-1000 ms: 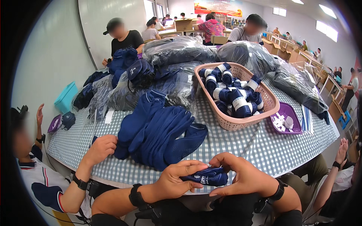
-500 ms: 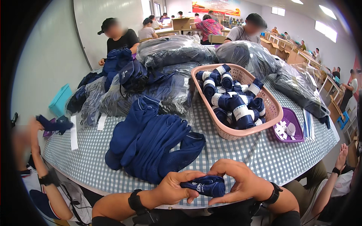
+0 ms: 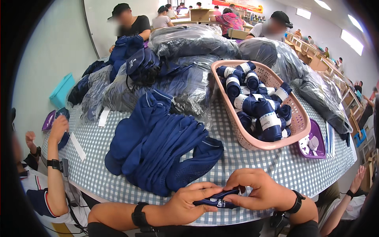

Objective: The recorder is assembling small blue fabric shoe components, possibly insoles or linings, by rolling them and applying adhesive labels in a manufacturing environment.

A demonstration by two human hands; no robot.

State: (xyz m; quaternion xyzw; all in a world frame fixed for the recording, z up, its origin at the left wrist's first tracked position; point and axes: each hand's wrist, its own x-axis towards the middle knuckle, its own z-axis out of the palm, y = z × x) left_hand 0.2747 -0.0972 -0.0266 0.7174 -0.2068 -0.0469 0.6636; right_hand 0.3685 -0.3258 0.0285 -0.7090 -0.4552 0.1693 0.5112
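Observation:
Just over the table's near edge, a small folded navy fabric piece (image 3: 219, 201) with white print is held between both hands. My left hand (image 3: 191, 203) grips its left end, thumb below and fingers behind. At the other end, my right hand (image 3: 256, 190) pinches the fabric with thumb and fingertips. Its underside and part of its ends are hidden. Beyond my hands lies a bunched heap of navy knit fabric (image 3: 154, 146). A pink plastic basket (image 3: 235, 128) stands to the right, filled with several navy rolls (image 3: 269, 120) in white bands.
Plastic-wrapped bundles (image 3: 193, 41) line the far side of the checked tablecloth (image 3: 98, 146). Right of the basket sits a purple tray (image 3: 320, 147) with white pieces. A teal bin (image 3: 62, 90) is at left. Co-workers sit left, right and opposite; a neighbour's hand (image 3: 59, 128) reaches in.
The view has shifted slightly. My right hand has moved from cupping the fabric's end to pinching it, and the piece looks flatter. The left neighbour's arm has moved over the table.

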